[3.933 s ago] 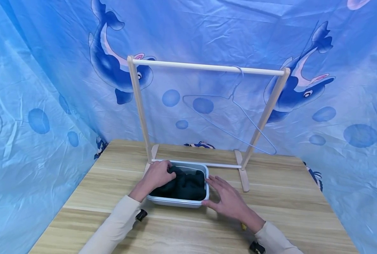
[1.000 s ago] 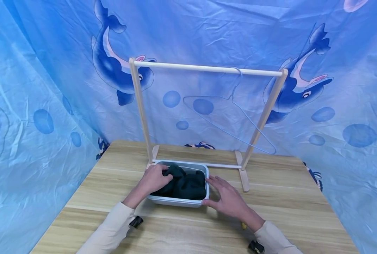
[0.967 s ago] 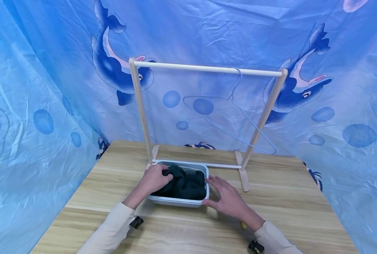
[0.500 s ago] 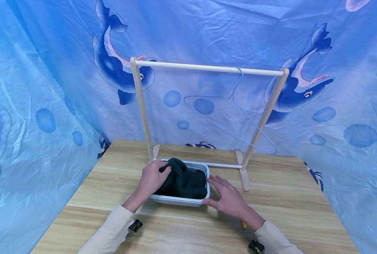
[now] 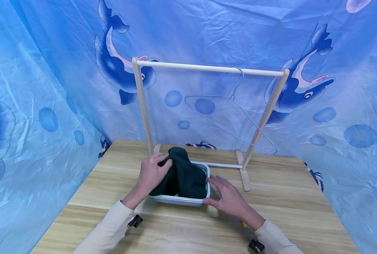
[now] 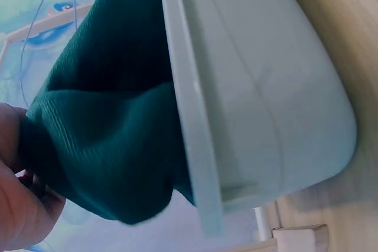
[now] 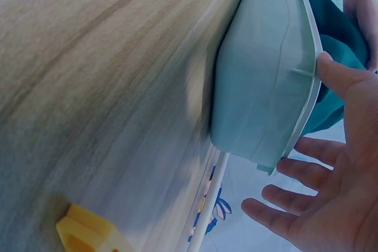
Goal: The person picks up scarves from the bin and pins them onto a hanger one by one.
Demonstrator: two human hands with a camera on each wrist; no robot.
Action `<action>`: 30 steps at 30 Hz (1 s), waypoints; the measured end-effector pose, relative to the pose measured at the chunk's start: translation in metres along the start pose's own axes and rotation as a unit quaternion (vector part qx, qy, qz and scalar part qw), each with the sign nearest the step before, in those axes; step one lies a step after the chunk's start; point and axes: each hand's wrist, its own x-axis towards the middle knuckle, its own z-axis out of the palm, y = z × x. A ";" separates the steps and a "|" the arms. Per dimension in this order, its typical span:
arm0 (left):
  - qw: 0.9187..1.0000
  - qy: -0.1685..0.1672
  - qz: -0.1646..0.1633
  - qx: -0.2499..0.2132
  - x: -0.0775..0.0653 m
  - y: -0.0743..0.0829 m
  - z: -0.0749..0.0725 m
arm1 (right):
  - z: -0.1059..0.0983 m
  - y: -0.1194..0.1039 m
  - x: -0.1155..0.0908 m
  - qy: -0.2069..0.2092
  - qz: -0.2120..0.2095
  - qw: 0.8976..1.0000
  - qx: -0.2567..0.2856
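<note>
A dark green cloth [image 5: 190, 178], its exact kind unclear while bunched, lies partly in a pale plastic bin [image 5: 180, 201]. My left hand [image 5: 151, 172] pinches one end and holds it above the bin's left side. In the left wrist view the raised cloth [image 6: 106, 151] stretches from the fingers down over the bin's rim [image 6: 189, 98]. At the opposite end, my right hand [image 5: 228, 198] touches the rim with its thumb and fingertips. The right wrist view has those fingers [image 7: 307, 169] extended rather than curled. The cloth hides most of the bin's inside.
A wooden garment rack [image 5: 207, 67] stands behind the bin, and a light-blue wire hanger [image 5: 234, 100] hangs from its bar. Beside my right wrist lies a small yellow object [image 7: 88, 231] on the wooden table [image 5: 280, 197]. A blue dolphin-print curtain [image 5: 182, 28] surrounds the table.
My left hand has raised the pinched end of the green cloth up out of the bin, and more of it shows above the rim. The right hand stays at the bin's rim.
</note>
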 end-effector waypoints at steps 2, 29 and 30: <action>1.000 0.004 -0.007 -0.004 0.002 0.002 -0.002 | 0.000 0.000 0.000 0.003 -0.002 1.000 -0.001; 0.996 0.092 0.014 -0.015 0.026 0.024 -0.025 | -0.022 -0.010 -0.005 0.047 -0.026 0.999 0.000; 0.995 0.094 0.015 -0.016 0.027 0.025 -0.026 | -0.026 -0.012 -0.006 0.057 -0.033 0.998 0.001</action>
